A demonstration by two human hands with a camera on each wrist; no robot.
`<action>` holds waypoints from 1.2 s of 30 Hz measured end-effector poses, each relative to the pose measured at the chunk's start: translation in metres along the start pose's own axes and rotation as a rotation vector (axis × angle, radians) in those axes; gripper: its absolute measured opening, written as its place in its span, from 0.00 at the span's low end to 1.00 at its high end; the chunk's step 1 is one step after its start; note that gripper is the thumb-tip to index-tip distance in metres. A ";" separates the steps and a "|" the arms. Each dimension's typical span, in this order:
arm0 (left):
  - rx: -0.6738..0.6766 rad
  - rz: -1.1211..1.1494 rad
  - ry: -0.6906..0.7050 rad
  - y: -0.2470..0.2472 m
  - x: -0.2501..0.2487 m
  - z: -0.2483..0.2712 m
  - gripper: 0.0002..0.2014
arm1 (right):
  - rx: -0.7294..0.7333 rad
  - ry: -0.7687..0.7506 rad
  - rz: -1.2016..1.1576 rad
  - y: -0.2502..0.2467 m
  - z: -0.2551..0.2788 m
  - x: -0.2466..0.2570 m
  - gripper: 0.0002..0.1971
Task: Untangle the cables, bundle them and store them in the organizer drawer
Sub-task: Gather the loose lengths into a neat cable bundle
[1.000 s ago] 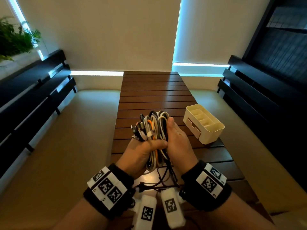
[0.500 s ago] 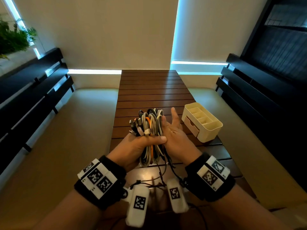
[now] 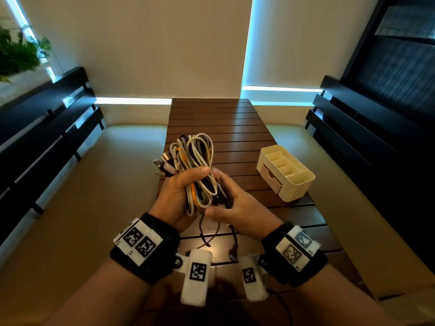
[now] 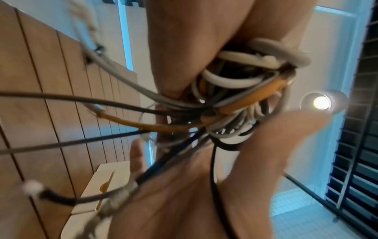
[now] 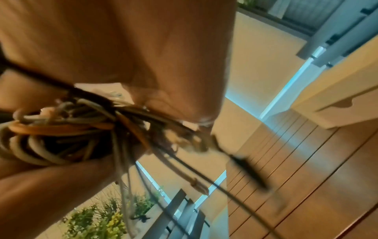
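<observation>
With our left hand [image 3: 181,191] clenched around the coiled cables [image 3: 193,165] and our right hand [image 3: 231,203] pinching their lower loops, the loose black tails dangling beneath could snag, well short of the organizer [image 3: 286,176] to our right.

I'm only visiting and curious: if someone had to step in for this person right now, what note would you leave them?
Left hand: grips the cable bundle, held above the wooden table.
Right hand: cups the bundle's lower side, fingers curled against it.
Loose dark ends hang below the hands.
Organizer: on the table to the right, its drawer shut.
Done: cables gathered into one coil.
Left: no tie shows, so secure the bundle, tuck in the hanging ends, open the drawer, put the bundle inside.
</observation>
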State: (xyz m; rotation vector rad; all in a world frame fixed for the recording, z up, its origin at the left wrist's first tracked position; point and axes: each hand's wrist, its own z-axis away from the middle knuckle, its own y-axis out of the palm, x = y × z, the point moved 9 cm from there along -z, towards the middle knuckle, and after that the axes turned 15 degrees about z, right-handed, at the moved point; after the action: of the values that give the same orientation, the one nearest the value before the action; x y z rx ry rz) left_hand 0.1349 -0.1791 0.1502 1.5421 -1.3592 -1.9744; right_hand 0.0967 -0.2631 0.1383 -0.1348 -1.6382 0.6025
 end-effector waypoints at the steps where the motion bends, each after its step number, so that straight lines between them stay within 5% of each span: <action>1: 0.020 0.017 -0.003 0.001 -0.001 0.001 0.09 | 0.004 0.031 0.060 -0.002 0.001 -0.004 0.38; 5: 0.054 0.031 -0.005 0.003 -0.006 0.000 0.16 | -0.080 0.141 0.375 -0.021 0.008 -0.026 0.11; 8: 0.063 0.052 0.029 0.003 -0.019 0.000 0.06 | -0.078 0.204 0.364 -0.024 0.019 -0.040 0.25; 12: 0.060 0.022 0.033 0.007 -0.024 -0.002 0.11 | -0.006 0.317 0.423 -0.024 0.027 -0.051 0.44; 18: 0.039 -0.130 0.018 0.006 -0.018 -0.006 0.08 | -0.554 0.132 0.344 -0.094 0.034 -0.020 0.36; 20: 0.030 -0.165 0.013 0.004 -0.016 -0.008 0.06 | -0.638 -0.013 0.348 -0.101 0.041 0.011 0.36; 22: 0.042 -0.169 0.006 0.006 -0.014 -0.009 0.07 | -0.542 -0.117 0.326 -0.086 0.037 0.033 0.43; 26: 0.087 -0.068 -0.056 0.021 -0.001 -0.008 0.05 | -0.173 -0.069 0.141 -0.022 0.011 0.020 0.63; 29: 0.100 0.043 -0.133 0.022 0.009 -0.007 0.10 | -0.181 -0.013 0.023 -0.005 0.002 0.002 0.49; 33: 0.139 0.192 -0.087 0.017 0.000 -0.005 0.22 | -0.090 0.093 0.184 -0.004 0.003 -0.014 0.07; 36: 0.150 0.245 -0.069 0.013 -0.002 -0.003 0.21 | -0.066 0.140 0.251 -0.006 0.006 -0.022 0.17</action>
State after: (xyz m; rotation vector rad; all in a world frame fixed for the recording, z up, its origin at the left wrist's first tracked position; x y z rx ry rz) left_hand 0.1343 -0.1864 0.1621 1.3035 -1.6711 -1.8266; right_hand 0.0963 -0.2790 0.1212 -0.4263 -1.5167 0.7132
